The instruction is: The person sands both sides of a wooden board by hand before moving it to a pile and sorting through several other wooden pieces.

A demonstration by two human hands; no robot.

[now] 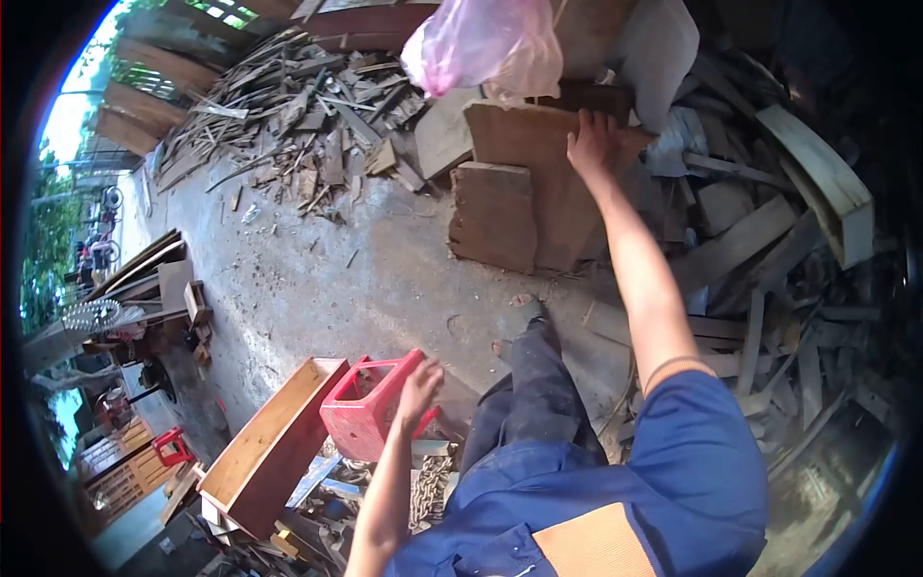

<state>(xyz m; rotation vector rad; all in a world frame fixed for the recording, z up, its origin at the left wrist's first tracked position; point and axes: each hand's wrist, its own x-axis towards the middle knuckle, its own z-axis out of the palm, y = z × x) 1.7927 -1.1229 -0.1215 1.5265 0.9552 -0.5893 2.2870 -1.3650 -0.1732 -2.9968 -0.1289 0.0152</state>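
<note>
My right hand (594, 144) reaches forward with its fingers hooked over the top edge of a large brown wooden board (562, 188). The board stands nearly upright, and a smaller thick piece of wood (492, 216) leans against its left front. My left hand (420, 388) hangs low by my side, fingers loosely apart and holding nothing. In this view it overlaps the edge of a red plastic stool (351, 420). Beside the stool lies a long open wooden drawer (274, 433).
Scrap wood (332, 115) lies heaped at the back, with more planks (740, 231) piled on the right. A pinkish plastic bag (486, 48) hangs above the board. A metal chain (430, 490) lies near my legs. Concrete floor (317, 260) spreads out ahead.
</note>
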